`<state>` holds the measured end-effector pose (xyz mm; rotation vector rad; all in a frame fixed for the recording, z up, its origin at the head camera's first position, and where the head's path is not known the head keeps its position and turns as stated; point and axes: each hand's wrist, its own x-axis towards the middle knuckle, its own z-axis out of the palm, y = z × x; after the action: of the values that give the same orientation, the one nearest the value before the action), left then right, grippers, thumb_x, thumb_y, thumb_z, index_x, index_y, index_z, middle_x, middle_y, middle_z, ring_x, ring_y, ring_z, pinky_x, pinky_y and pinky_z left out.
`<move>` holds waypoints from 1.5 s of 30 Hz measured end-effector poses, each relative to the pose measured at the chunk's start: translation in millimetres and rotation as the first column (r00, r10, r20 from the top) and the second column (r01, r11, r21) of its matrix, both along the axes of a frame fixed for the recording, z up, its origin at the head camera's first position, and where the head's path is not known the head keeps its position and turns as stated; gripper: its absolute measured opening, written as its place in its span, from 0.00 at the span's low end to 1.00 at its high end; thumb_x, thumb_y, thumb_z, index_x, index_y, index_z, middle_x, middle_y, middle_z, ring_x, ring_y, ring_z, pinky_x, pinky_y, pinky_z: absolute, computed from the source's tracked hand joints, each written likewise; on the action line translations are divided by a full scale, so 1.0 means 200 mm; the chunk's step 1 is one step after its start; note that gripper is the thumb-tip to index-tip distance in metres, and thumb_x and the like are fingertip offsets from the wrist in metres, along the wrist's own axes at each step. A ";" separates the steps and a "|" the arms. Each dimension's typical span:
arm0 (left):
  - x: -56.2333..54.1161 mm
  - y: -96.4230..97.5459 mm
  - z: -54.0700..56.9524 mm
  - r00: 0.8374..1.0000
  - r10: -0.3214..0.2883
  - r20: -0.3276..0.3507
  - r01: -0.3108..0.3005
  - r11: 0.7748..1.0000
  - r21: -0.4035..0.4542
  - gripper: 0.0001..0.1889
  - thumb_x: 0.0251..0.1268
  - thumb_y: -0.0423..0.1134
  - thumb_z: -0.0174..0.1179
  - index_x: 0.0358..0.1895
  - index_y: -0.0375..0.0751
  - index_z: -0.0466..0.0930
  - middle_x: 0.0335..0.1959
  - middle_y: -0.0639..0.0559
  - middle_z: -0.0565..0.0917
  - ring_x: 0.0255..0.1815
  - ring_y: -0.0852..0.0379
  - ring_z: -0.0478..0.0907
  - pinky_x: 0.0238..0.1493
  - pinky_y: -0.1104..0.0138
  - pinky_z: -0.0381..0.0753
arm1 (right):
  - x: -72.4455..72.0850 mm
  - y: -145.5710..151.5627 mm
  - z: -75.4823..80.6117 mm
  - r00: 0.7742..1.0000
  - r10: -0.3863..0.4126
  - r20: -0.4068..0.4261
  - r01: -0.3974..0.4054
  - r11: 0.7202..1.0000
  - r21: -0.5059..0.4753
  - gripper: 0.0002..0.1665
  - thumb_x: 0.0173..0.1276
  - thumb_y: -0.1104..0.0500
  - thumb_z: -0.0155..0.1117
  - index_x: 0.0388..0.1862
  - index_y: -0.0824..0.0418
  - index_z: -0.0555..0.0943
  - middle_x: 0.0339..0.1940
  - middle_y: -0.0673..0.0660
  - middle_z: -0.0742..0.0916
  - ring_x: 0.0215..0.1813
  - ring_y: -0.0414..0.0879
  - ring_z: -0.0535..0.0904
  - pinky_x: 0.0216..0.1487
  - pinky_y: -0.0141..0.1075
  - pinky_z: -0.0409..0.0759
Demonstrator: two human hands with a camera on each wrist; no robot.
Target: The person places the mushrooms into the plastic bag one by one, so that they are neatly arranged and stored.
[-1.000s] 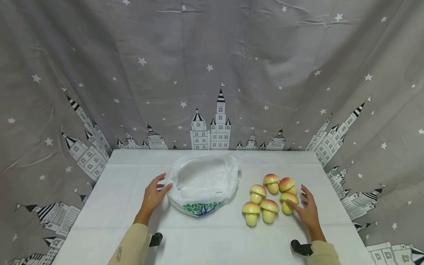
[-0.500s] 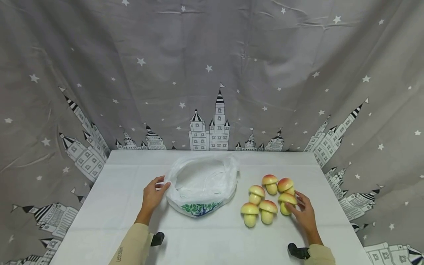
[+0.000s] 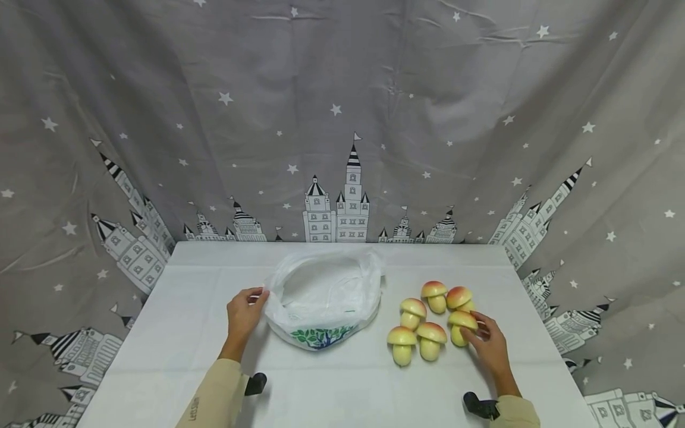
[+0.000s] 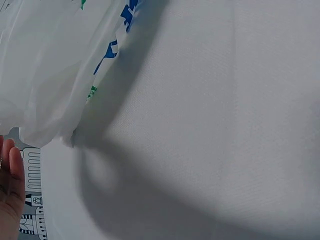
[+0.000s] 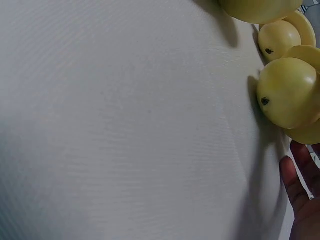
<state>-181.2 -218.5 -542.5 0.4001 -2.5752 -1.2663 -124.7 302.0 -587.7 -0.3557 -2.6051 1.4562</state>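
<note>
My left hand [image 3: 245, 313] is at the left rim of a white plastic bag [image 3: 364, 309] printed with a green and blue tree. In the left wrist view its fingers [image 4: 16, 172] lie just below the edge of the bag [image 4: 45, 90]. The bag's mouth gapes toward me. On the right, my right hand [image 3: 491, 348] reaches around the cap of a yellow toy mushroom [image 3: 461, 327], thumb in front and fingers at the right rim. The right wrist view shows a fingertip at the cap of this mushroom [image 5: 285, 95], while the thumb stands apart from it.
Several other toy mushrooms with yellow-red caps, among them a front-left one [image 3: 401, 345] and a back one [image 3: 434, 296], lie clustered between bag and right hand. A white cloth [image 3: 332, 386] covers the table. Behind hangs a grey curtain [image 3: 332, 71] with stars and castles.
My right hand has come in from the right, its fingers drawing nearer the mushroom's cap. The left hand's fingers have drawn in at the bag's rim. Bag and mushrooms have stayed put.
</note>
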 end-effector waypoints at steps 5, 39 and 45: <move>-0.01 -0.01 0.02 0.999 0.005 0.040 -0.005 1.000 -0.001 0.16 0.66 0.40 0.59 0.48 0.30 0.83 0.43 0.35 0.84 0.42 0.42 0.80 0.41 0.60 0.76 | -0.01 0.01 0.01 1.000 0.008 0.030 -0.008 1.000 0.006 0.31 0.66 0.57 0.67 0.65 0.65 0.71 0.63 0.65 0.75 0.49 0.33 0.72 0.45 0.18 0.69; -0.02 0.02 0.02 0.994 0.034 0.101 -0.044 0.995 0.093 0.16 0.68 0.40 0.58 0.48 0.30 0.83 0.41 0.37 0.84 0.37 0.51 0.78 0.30 0.77 0.72 | -0.05 0.03 0.15 0.996 0.043 0.077 -0.037 0.997 -0.072 0.34 0.63 0.54 0.69 0.62 0.70 0.69 0.62 0.67 0.74 0.63 0.58 0.70 0.45 0.16 0.69; -0.02 0.02 0.04 0.995 0.017 0.102 -0.025 0.996 0.083 0.16 0.68 0.40 0.57 0.48 0.30 0.83 0.42 0.36 0.84 0.39 0.48 0.79 0.30 0.76 0.72 | -0.06 0.02 0.15 0.997 0.021 0.068 -0.016 0.998 -0.063 0.32 0.63 0.55 0.69 0.61 0.68 0.71 0.61 0.65 0.76 0.60 0.55 0.71 0.44 0.19 0.71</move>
<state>-185.6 -214.8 -535.0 0.5189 -2.5988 -1.3847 -136.5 305.4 -557.8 -0.3964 -2.6267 1.5614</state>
